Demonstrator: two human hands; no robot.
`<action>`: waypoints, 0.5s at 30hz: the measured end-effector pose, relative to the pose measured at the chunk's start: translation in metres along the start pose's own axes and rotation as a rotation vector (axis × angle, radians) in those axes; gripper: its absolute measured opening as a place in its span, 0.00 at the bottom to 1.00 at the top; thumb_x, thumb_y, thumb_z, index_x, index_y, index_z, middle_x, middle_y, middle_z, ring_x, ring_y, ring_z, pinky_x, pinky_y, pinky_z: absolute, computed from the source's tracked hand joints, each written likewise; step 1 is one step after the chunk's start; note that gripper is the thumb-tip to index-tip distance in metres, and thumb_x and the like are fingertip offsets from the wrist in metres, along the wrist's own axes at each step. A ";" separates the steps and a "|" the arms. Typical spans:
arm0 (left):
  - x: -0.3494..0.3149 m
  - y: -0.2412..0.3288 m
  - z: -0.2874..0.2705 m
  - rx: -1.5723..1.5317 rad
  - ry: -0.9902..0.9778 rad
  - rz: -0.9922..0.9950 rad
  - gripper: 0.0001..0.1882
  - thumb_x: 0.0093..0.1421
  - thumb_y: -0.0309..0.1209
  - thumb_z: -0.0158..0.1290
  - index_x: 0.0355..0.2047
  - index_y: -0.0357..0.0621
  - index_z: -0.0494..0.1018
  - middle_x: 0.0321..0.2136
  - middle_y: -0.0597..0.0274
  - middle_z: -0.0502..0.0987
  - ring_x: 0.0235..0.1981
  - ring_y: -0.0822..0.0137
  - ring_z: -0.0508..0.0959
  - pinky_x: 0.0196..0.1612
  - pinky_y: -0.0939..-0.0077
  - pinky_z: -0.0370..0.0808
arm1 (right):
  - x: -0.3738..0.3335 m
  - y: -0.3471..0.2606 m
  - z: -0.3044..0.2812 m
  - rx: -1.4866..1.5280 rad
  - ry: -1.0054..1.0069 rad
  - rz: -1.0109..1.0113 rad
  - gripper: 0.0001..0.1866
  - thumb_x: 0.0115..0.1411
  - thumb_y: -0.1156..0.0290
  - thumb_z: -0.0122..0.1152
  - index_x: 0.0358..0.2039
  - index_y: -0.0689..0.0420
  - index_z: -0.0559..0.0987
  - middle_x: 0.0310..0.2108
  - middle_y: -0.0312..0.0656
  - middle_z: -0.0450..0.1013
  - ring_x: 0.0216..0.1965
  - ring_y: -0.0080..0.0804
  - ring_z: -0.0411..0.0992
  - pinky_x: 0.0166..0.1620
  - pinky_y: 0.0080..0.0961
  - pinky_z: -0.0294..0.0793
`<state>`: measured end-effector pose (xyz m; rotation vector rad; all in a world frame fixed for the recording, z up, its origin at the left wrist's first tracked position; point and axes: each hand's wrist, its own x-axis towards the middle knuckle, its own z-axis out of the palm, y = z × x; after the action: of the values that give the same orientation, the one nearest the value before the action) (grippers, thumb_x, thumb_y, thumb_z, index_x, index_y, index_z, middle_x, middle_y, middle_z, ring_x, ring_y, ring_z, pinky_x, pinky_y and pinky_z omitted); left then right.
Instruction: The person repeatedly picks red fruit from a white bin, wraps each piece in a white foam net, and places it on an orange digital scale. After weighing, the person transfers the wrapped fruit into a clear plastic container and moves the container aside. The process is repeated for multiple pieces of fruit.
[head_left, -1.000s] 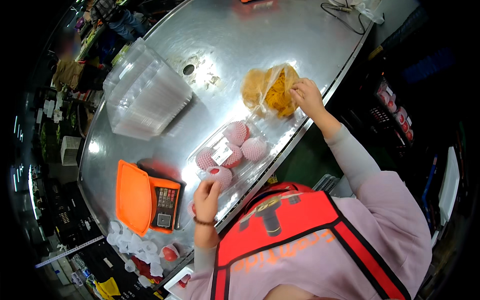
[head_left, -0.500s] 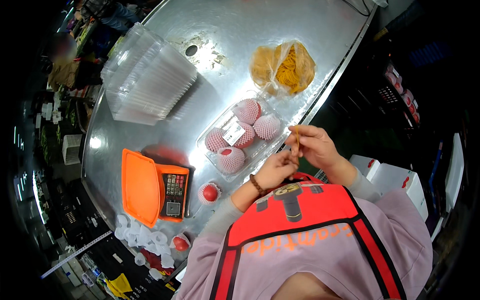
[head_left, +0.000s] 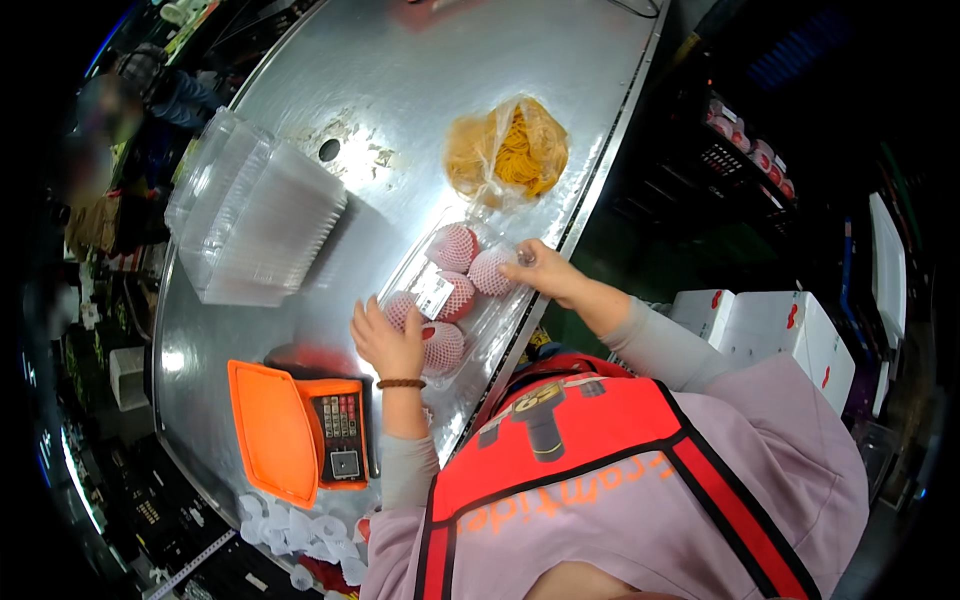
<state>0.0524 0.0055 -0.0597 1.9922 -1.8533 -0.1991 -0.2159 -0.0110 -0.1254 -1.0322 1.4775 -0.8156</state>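
Note:
A clear plastic box lies on the metal table, holding several red round fruits in pale foam nets. A white label shows among the fruits. At the box's left end is my left hand, fingers stretched and slightly spread, nothing seen in it. My right hand is at the opposite end, its thumb and fingers pinched at the box's edge beside a netted fruit. No rubber band can be made out between its fingers. A bag of yellow rubber bands sits just beyond the box.
Stacked clear plastic boxes stand at the far left of the metal table. An orange scale with a keypad is nearer, beside loose white foam nets. White cartons and a dark crate of packed fruit are to the right.
My hands were together near my body with a yellow rubber band. They have moved apart to opposite ends of the fruit box. The whole view has shifted.

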 end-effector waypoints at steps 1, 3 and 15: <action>-0.008 -0.029 0.016 -0.077 -0.016 -0.005 0.33 0.53 0.41 0.56 0.55 0.35 0.61 0.56 0.39 0.60 0.57 0.41 0.59 0.59 0.50 0.55 | -0.001 -0.012 0.004 0.112 -0.033 0.085 0.40 0.45 0.51 0.72 0.50 0.63 0.65 0.39 0.47 0.70 0.39 0.35 0.71 0.40 0.31 0.71; -0.016 -0.043 0.028 -0.243 0.064 0.005 0.33 0.54 0.40 0.56 0.55 0.35 0.61 0.56 0.40 0.60 0.57 0.42 0.59 0.59 0.52 0.55 | -0.008 -0.040 0.007 0.346 -0.087 0.259 0.37 0.46 0.54 0.72 0.49 0.61 0.65 0.36 0.43 0.70 0.36 0.30 0.69 0.36 0.29 0.71; 0.058 0.131 -0.029 -0.128 -0.291 0.588 0.19 0.47 0.36 0.58 0.40 0.46 0.71 0.47 0.51 0.71 0.54 0.48 0.65 0.58 0.38 0.51 | -0.030 -0.070 0.041 0.364 0.051 -0.238 0.38 0.45 0.70 0.71 0.56 0.57 0.62 0.48 0.49 0.63 0.41 0.33 0.70 0.39 0.24 0.73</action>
<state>-0.0513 -0.0501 0.0270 1.3110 -2.4485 -0.4331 -0.1632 -0.0077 -0.0569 -0.9230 1.2016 -1.2379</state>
